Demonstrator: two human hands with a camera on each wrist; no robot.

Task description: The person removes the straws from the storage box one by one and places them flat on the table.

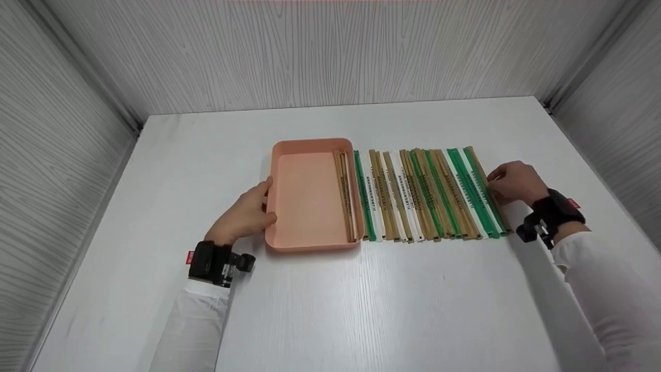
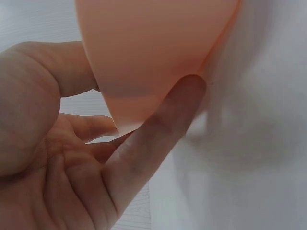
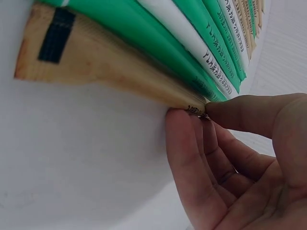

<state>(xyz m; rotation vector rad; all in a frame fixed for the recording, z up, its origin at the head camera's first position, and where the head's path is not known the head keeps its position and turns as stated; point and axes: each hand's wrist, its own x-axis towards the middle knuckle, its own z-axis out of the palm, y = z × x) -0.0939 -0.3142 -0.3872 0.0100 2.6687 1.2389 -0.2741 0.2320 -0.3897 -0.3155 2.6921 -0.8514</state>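
My left hand (image 1: pixel 244 214) grips the left side of a shallow pink tray (image 1: pixel 304 201). In the left wrist view, thumb and fingers lie on both sides of the tray's wall (image 2: pixel 144 57). At the right end of a row of paper-wrapped straws, my right hand (image 1: pixel 518 182) pinches a brown wrapped straw (image 3: pixel 96 52) along its side between thumb and fingertips. Green wrapped straws (image 3: pixel 139 43) and a white one (image 3: pixel 177 36) lie against it. Inside the tray, a few brown and white wrapped straws (image 1: pixel 343 196) lie along its right wall.
The row of wrapped straws (image 1: pixel 426 196), in brown, green and white, runs side by side from the tray's right edge to my right hand. All lie on a white table (image 1: pixel 392 305). Grey wood-grain panels (image 1: pixel 330 57) rise behind and at both sides.
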